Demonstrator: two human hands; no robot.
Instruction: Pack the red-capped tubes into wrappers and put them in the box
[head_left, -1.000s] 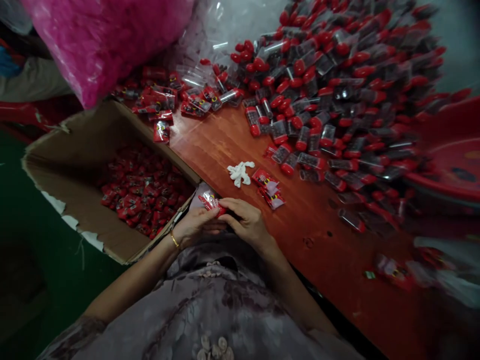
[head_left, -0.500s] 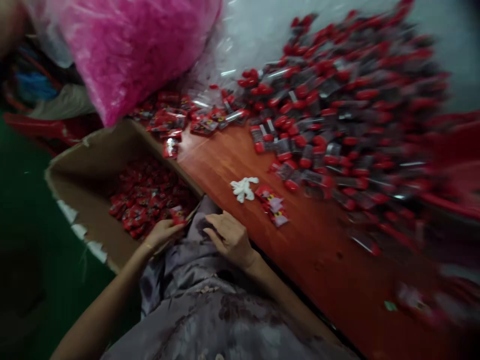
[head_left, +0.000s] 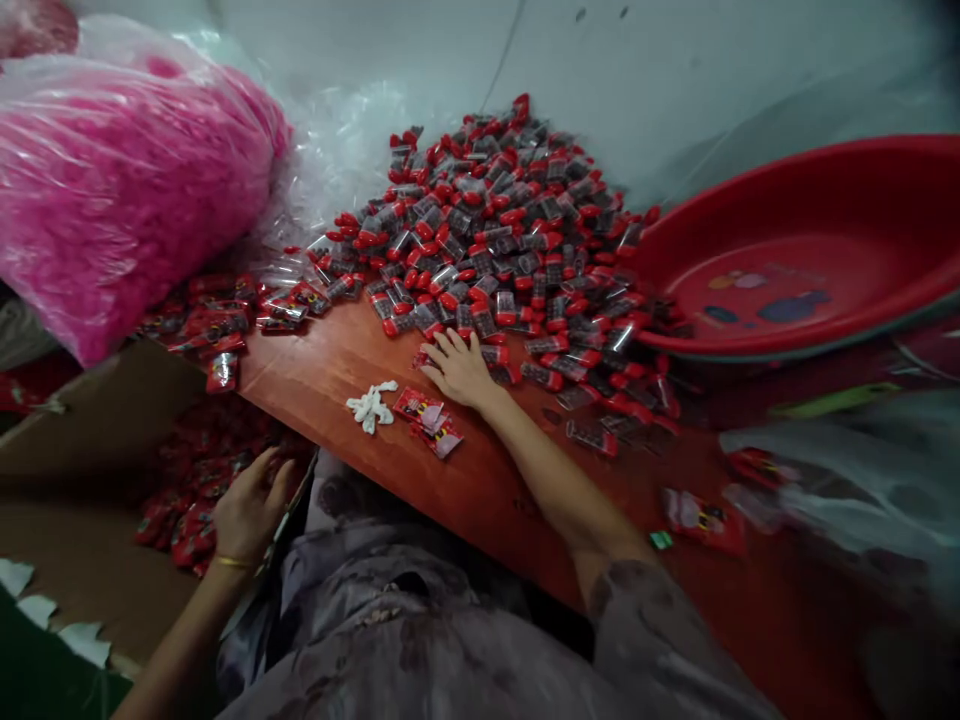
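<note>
My right hand (head_left: pixel 459 372) is stretched over the table with its fingers spread. Its fingertips lie at the near edge of a heap of small clear tubes with red caps (head_left: pixel 480 240) and dark contents. Just in front of that hand on the table are a few red printed packets (head_left: pixel 429 420) and some crumpled white finger cots or similar rubbery scraps (head_left: pixel 372 406). My left hand (head_left: pixel 251 505) hangs over a cardboard box (head_left: pixel 67 500), thumb and fingers apart, with nothing visible in it. Many small red packets (head_left: pixel 199 470) fill part of the box.
A big clear bag of pink pieces (head_left: pixel 135 190) stands at the back left. More red packets (head_left: pixel 214 320) lie beside it. A red basin (head_left: pixel 795 250) sits at the right, above a clear plastic bag (head_left: pixel 847 500). One red packet (head_left: pixel 701 515) is at the table's right.
My right hand has moved from my lap to the heap of tubes, and its fingers have spread. The small red packet at my left fingertips no longer shows there. The view has swung right.
</note>
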